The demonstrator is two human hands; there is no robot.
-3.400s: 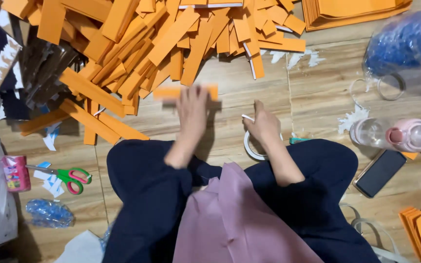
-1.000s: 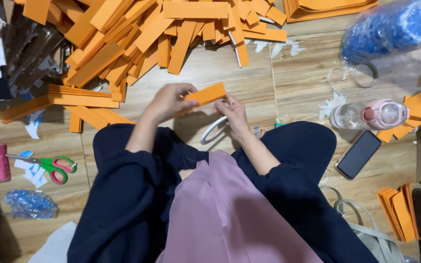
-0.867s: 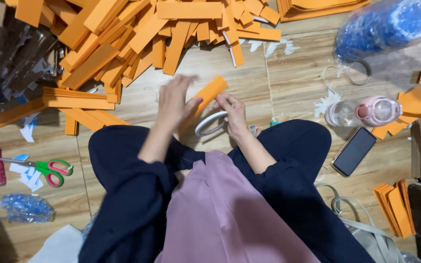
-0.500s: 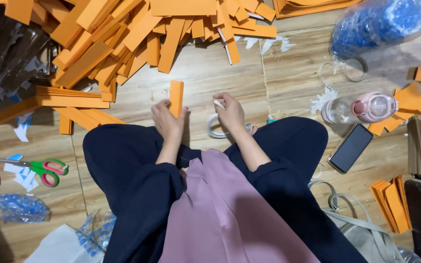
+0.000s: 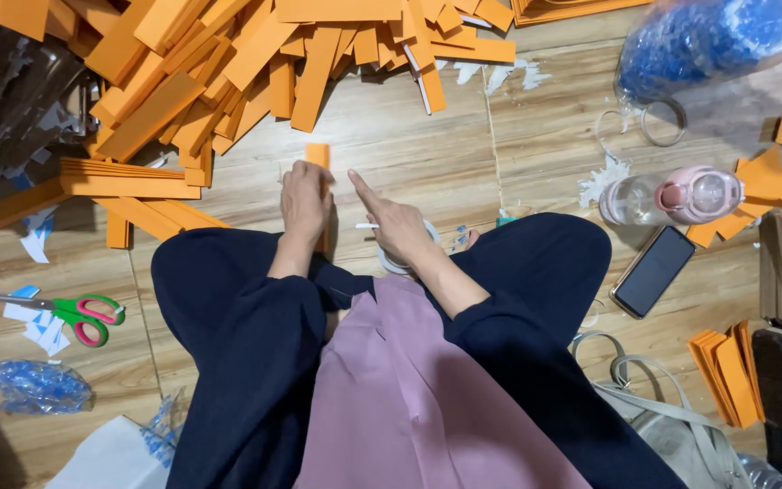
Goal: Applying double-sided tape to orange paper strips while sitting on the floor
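orange card strip [image 5: 318, 155] gripped upright in left hand [image 5: 305, 201] for taping | small white tape piece [image 5: 367, 225] pinched by right hand [image 5: 397, 225], forefinger extended | tape roll [image 5: 393, 262] kept beneath for reach

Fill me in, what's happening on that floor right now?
A person sits cross-legged on a wooden floor. The left hand holds an orange strip upright. The right hand points its forefinger toward the strip and pinches a small white piece, just above a white tape roll. A heap of orange strips lies ahead, green-handled scissors off to the left, and a bottle and phone to the right.
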